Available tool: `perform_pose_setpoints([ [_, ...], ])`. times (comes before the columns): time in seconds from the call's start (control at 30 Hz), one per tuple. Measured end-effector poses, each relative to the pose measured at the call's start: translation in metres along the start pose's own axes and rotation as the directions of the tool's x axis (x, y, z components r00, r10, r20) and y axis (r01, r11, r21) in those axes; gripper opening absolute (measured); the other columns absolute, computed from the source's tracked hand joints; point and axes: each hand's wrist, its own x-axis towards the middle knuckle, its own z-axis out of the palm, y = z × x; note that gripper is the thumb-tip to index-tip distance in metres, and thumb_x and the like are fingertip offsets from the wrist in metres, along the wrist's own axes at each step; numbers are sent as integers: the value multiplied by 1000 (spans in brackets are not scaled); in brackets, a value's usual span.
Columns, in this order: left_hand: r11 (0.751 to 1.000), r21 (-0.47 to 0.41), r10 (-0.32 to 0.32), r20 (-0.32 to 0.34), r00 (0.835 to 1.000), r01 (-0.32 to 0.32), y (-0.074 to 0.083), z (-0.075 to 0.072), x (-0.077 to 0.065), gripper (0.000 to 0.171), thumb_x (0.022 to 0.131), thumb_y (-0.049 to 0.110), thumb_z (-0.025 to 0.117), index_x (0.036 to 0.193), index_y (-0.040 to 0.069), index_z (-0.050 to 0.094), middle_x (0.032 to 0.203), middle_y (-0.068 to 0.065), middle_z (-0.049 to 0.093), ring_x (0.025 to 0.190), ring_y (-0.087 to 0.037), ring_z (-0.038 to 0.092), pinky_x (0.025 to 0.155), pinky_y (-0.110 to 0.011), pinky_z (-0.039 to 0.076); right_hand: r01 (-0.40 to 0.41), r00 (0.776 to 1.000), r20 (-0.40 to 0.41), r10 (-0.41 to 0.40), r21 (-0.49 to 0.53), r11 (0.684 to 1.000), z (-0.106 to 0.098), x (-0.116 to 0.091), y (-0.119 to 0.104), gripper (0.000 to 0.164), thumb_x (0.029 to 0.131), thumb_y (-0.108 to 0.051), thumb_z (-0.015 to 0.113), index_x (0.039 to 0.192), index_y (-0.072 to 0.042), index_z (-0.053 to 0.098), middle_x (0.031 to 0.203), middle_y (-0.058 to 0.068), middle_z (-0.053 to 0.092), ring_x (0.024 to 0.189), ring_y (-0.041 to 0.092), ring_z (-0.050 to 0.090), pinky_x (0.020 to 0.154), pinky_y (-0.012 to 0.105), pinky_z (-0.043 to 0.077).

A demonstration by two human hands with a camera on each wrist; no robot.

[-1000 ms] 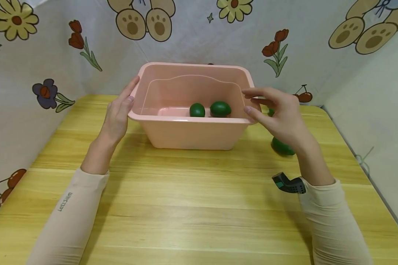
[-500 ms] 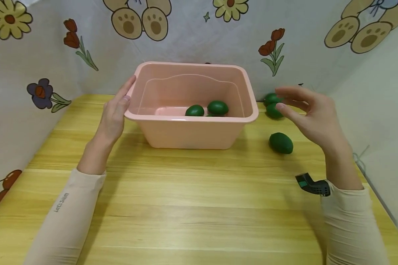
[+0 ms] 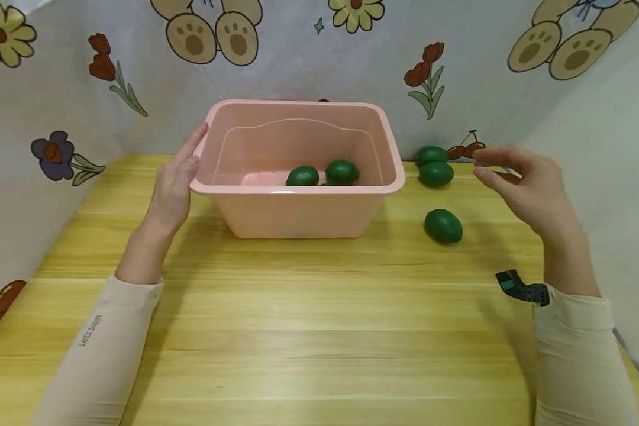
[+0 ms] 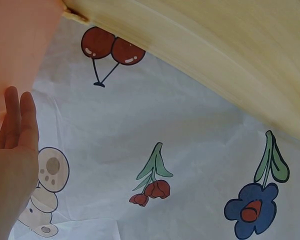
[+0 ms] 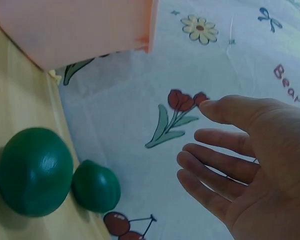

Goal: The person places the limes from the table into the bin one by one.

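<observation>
A pink plastic bin stands on the table near the back wall. My left hand touches its left side, fingers fairly straight along the wall and thumb near the rim; in the left wrist view these fingers lie against the pink side. Inside the bin are two green limes, with a sliver of another green thing low between them, mostly hidden by the front rim. My right hand hovers right of the bin, holding nothing, its fingers loosely bent. Nearest to it are two limes by the wall.
Another lime lies closer to the front, right of the bin. The wooden table meets a wall sheet printed with flowers and bears. A white wall borders the right side.
My right hand has moved right, away from above the bin's right rim. One lime in the bin has shifted slightly. My left hand stays at the bin's side.
</observation>
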Motion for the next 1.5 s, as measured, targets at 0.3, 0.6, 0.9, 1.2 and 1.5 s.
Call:
perform_pose_setpoints([
  [0.3, 1000, -1, 8, -3, 1000, -8, -1, 0, 0, 57, 106, 41, 32, 161, 37, 44, 164, 9, 45, 151, -24, 45, 127, -49, 30, -123, 925, 336, 176, -172, 977, 5, 3, 34, 49, 105, -40, 63, 144, -10, 64, 139, 7, 67, 108, -12, 56, 84, 4, 43],
  [0.6, 1000, 5, 16, 0, 1000, -16, -1, 0, 0, 56, 106, 43, 32, 160, 40, 43, 164, 10, 46, 150, -25, 47, 125, -54, 32, -129, 855, 474, 210, -199, 971, 22, 2, 41, 49, 101, -37, 71, 143, -12, 65, 139, 10, 69, 120, 9, 63, 87, 10, 46],
  [0.9, 1000, 6, 25, -1, 1000, -25, -2, 0, 1, 56, 106, 43, 32, 160, 40, 43, 163, 10, 47, 149, -23, 47, 124, -54, 34, -150, 802, 559, 212, -154, 977, 29, 1, 49, 57, 93, -29, 83, 143, -10, 64, 138, 10, 68, 123, 17, 60, 97, 17, 48],
  [1.2, 1000, 13, 17, 3, 1000, -17, -2, 1, 2, 57, 106, 44, 31, 161, 40, 42, 163, 9, 46, 148, -27, 48, 123, -58, 33, -134, 813, 549, 193, -146, 980, 31, 3, 50, 54, 94, -28, 81, 141, -8, 63, 133, 11, 69, 119, 18, 62, 91, 15, 48],
  [1.5, 999, 1, 41, -12, 999, -41, -2, 1, 0, 56, 106, 40, 32, 160, 37, 45, 163, 8, 48, 149, -25, 47, 125, -47, 34, -155, 920, 352, 171, -73, 985, 28, 4, 40, 51, 97, -26, 77, 141, -7, 60, 132, 10, 66, 110, 2, 61, 83, 13, 50],
])
